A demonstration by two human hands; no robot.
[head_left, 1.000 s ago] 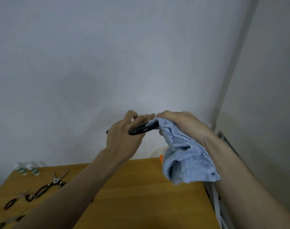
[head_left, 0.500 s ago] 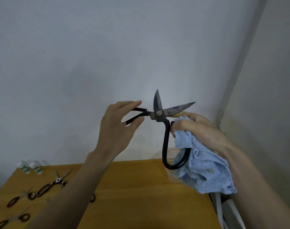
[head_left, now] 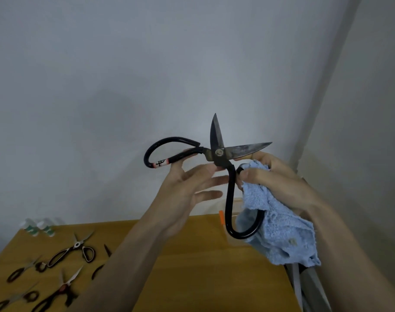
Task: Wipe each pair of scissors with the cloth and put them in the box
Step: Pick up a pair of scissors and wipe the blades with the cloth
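I hold a large pair of black-handled scissors (head_left: 219,152) up in front of the wall, blades spread apart. My right hand (head_left: 279,179) grips the light blue cloth (head_left: 279,230) and pinches the lower handle loop through it. My left hand (head_left: 187,192) has its fingers straight and spread; thumb and index finger touch the upper handle near the pivot. Below and behind the scissors, the clear box (head_left: 237,202) with an orange clip stands at the far right of the wooden table (head_left: 203,266), partly hidden by the cloth.
Several other scissors (head_left: 72,251) lie on the left part of the table. Two small white bottles (head_left: 37,228) stand at its far left corner. A grey wall rises right behind the table, and white rails run along its right edge.
The scissors went from folded between both hands to blades spread. The upper handle loop now shows fully, and my left hand has loosened from a pinch to straight fingers. The view has tilted slightly down.
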